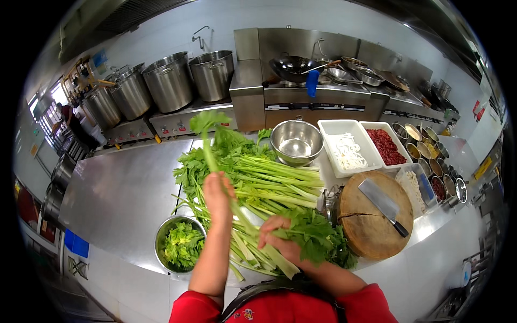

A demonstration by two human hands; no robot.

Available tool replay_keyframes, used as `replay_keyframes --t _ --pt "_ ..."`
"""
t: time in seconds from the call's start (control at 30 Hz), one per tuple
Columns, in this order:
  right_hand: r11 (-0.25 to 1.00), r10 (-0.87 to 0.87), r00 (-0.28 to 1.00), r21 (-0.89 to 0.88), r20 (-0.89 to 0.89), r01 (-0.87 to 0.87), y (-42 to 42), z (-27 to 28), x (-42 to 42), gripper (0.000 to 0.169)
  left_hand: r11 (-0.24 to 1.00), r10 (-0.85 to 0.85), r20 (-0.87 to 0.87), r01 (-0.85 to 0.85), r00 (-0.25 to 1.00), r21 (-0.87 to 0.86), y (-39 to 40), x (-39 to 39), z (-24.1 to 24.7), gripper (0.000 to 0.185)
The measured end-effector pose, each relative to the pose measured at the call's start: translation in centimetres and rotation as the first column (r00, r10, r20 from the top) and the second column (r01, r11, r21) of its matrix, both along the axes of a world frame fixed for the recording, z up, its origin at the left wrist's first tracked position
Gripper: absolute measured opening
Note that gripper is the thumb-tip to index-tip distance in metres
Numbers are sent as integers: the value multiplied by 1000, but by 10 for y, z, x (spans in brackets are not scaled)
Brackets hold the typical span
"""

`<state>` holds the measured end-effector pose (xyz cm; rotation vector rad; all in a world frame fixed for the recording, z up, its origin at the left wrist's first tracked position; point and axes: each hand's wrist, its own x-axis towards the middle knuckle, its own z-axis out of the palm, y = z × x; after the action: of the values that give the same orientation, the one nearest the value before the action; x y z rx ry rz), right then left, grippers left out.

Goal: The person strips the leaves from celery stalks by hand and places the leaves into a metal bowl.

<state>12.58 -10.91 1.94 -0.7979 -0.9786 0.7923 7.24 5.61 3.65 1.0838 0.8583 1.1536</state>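
My left hand (218, 198) is closed around a single celery stalk (242, 222), raised above the pile with its leafy top pointing away from me. Its pale cut base slants down to the right, close to my body. My right hand (278, 238) is beside the lower part of that stalk, fingers curled. Green celery leaves (313, 232) sprout from this hand and hide part of it and the wrist. Beneath and beyond both hands lies a large heap of celery stalks (278, 177). Left of my left forearm stands a steel bowl (158, 242) of loose celery leaves (181, 244).
A cleaver (379, 200) lies on a cracked round wooden chopping block (363, 238) at right. Behind stand a steel bowl (297, 141), a white tub of pale strips (333, 161) and a tub of red minced meat (383, 145). Seasoning cups (424, 149) line the right; stockpots (167, 82) the back.
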Motion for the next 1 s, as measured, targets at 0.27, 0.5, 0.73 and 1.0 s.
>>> replay_keyframes --t 0.27,0.5,0.73,1.0 --pt "956 -38 924 -282 -381 -77 5 17 43 27 807 -588 -8 587 809 57 -20 -18 -3 11" --pt "916 -102 963 -401 -249 -7 14 26 47 37 682 -729 -85 731 679 -9 -52 -11 7 10" --pt "935 -129 934 -354 -334 2 14 10 57 25 679 -720 -268 729 640 -85 -51 -13 5 12" --pt "952 -126 943 -305 -310 27 12 6 59 26 687 -714 -216 726 666 -31 -57 -8 2 12"
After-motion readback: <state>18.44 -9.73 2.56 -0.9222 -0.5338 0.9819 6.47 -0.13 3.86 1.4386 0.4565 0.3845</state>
